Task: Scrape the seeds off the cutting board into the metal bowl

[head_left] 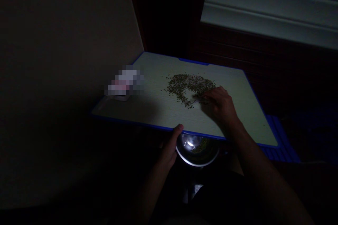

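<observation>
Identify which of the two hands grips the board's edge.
The left hand: its thumb lies over the near edge of the board, whereas the right hand reaches over the board to the scattered grains.

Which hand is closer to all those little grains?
Right. The right hand is at the near right side of the little grains; the left hand is farther off, holding the board by its near edge.

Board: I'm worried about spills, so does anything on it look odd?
No spill stands out: the grains lie loosely scattered but within the edges of the board. Only the pixelated patch at its left end looks odd, hiding what lies there. It is too dark below to rule out stray grains.
</observation>
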The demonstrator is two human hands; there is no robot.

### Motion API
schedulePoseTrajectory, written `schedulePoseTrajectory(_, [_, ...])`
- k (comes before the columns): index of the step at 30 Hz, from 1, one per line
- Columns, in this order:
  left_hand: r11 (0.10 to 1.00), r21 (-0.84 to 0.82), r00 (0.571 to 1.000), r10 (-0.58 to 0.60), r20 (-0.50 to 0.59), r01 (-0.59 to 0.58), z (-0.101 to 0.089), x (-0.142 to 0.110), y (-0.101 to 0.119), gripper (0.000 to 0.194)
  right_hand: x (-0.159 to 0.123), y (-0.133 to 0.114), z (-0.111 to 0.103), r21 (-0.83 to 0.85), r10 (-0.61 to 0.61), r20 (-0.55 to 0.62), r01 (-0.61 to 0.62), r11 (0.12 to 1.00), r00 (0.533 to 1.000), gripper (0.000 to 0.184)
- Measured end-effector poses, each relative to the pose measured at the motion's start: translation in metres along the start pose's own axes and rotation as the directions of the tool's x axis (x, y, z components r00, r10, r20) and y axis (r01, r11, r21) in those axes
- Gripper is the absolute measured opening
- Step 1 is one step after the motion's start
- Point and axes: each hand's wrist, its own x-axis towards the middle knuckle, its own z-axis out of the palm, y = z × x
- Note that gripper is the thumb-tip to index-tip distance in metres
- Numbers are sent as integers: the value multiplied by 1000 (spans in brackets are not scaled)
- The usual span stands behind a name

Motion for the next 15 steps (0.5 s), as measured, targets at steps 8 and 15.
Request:
schedulePoseTrajectory(8, [1000,7,1000,-23,5,23,2,-1,1,60,0,-3,2,-5,-24,29,24,1000,999,19])
schedulePoseTrajectory(15, [1000,3,999,13,30,-13,0,-1,0,59,-7,-7,-5,-19,-30,7,30,999,1000,16])
